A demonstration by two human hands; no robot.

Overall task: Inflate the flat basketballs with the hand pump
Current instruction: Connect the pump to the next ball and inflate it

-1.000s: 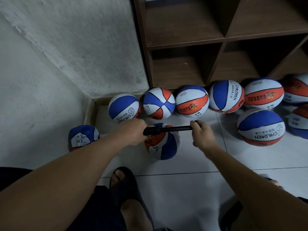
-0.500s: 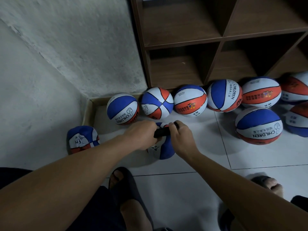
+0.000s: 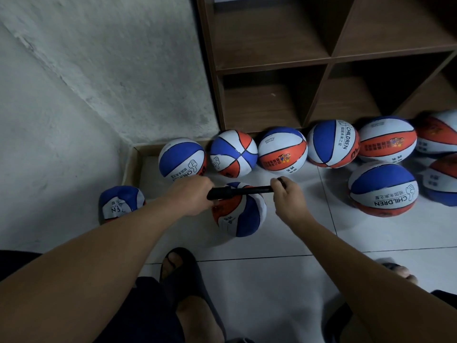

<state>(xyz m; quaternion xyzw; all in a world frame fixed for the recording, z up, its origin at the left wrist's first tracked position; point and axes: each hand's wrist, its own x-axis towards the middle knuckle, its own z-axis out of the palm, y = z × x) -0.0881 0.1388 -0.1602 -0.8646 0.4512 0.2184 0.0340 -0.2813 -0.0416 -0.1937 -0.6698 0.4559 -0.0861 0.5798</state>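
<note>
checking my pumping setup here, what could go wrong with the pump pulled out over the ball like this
1. The ball being pumped lies loose on the smooth tile floor; neither hand steadies it, so it might roll and bend the needle.
2. The left hand grips the pump barrel while the right hand holds the handle pulled sideways; an off-axis push could strain the thin rod.
3. The flat ball by the wall is easily overlooked.

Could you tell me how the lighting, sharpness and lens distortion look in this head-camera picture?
Head view: dim, cool, even light, no glare; soft shadows under the basketball being pumped and deep shade in the shelf unit cubbies; wide-angle bending splays the shelf boards and forearms; the hand pump is slightly soft, ball lettering still legible.
</note>
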